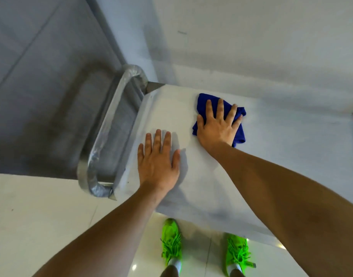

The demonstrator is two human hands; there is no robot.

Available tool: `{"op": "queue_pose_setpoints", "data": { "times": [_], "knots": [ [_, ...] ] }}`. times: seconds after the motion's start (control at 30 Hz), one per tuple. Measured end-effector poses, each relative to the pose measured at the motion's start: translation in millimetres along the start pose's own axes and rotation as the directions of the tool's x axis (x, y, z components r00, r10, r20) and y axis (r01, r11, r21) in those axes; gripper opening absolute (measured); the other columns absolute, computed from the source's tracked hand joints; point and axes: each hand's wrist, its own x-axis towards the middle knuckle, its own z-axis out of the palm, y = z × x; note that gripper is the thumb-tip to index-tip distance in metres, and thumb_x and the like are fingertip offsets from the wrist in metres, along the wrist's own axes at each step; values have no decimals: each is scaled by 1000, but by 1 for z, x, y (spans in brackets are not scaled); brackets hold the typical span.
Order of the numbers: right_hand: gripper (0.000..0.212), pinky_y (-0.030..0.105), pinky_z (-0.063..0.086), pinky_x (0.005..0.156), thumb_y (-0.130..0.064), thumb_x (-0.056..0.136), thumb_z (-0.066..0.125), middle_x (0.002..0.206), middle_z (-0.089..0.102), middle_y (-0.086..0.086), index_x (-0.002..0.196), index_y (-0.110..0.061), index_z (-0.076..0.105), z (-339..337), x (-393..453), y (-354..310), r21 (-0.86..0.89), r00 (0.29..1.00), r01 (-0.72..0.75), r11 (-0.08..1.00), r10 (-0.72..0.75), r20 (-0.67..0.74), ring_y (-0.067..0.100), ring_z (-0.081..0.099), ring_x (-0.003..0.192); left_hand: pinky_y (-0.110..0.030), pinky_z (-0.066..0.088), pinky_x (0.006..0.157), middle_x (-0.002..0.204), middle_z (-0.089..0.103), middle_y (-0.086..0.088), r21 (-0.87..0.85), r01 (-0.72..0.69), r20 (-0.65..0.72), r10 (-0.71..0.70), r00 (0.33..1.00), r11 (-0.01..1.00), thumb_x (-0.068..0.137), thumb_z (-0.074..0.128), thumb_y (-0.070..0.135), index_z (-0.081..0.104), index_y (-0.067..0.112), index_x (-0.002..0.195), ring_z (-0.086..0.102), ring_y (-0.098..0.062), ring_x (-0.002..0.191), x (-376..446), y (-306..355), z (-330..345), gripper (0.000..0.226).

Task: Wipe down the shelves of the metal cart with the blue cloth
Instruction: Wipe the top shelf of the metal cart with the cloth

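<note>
The metal cart's top shelf (271, 156) fills the middle of the head view, pale and slightly reflective. A blue cloth (203, 102) lies bunched on it near the far edge. My right hand (217, 124) presses flat on the cloth with fingers spread, covering most of it. My left hand (157, 158) rests flat on the bare shelf, nearer and to the left of the cloth, fingers apart, holding nothing. The lower shelves are hidden under the top one.
The cart's tubular metal handle (103, 140) curves off its left end. A white wall (251, 37) stands right behind the cart. Tiled floor (41, 216) lies to the left, and my green shoes (171, 240) stand at the cart's near edge.
</note>
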Motion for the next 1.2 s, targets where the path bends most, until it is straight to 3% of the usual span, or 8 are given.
{"op": "queue_pose_setpoints", "data": {
  "times": [0.2,0.33,0.53,0.73,0.87,0.93,1.03,1.2],
  "knots": [
    [61,64,-7,117,-57,102,9,168,5,3,159,-34,7,20,-2,-104,7,987,159,987,-159,35,43,-11,150,-55,29,117,161,32,-16,-47,109,-101,-113,988,993,103,38,48,35,14,154,26,-36,149,-16,-71,-3,61],
    [60,65,-6,117,-55,103,12,168,9,4,159,-33,9,29,-21,-138,10,968,246,969,-246,43,43,-9,150,-52,39,110,159,35,-11,-135,202,43,-198,979,970,101,36,54,22,25,158,38,-31,142,-20,-95,0,65],
    [60,63,-3,119,-55,103,13,168,9,4,159,-33,9,30,-44,-131,-23,945,324,946,-322,56,42,-7,151,-55,47,94,154,34,-7,-116,283,124,-269,955,952,93,24,75,1,37,157,51,-33,128,-24,-88,-1,78],
    [59,61,-3,120,-55,104,14,168,7,2,159,-34,8,31,-69,-106,-20,932,359,933,-356,73,39,-7,151,-58,47,91,150,33,-13,-87,364,189,-343,920,927,96,26,69,-5,34,158,48,-37,127,-19,-79,-5,77],
    [59,59,-5,120,-56,104,13,168,5,0,159,-35,6,29,-79,-80,7,945,319,948,-318,77,37,-9,152,-58,47,95,150,35,-19,57,400,138,-404,904,915,101,31,59,2,26,159,44,-39,129,-19,-64,-10,73],
    [59,59,-5,120,-55,104,13,168,5,-1,159,-35,6,27,-84,-65,25,958,278,960,-279,73,37,-9,152,-57,42,102,154,31,-21,97,372,65,-378,923,923,101,38,49,14,23,158,40,-41,134,-19,-49,-9,67],
    [59,60,-7,119,-55,104,15,168,4,-1,159,-35,7,20,-87,-38,44,968,234,971,-237,78,36,-10,152,-56,24,116,164,20,-14,27,152,33,-153,988,988,101,35,46,21,26,158,20,-37,148,-25,-9,1,61],
    [59,59,-9,119,-56,104,14,168,4,-2,159,-36,7,6,-86,21,63,984,160,985,-164,70,34,-10,152,-55,6,122,169,2,-5,-52,-41,121,47,992,998,100,29,56,1,23,160,-1,-32,154,-45,63,29,74]
  ]
}}
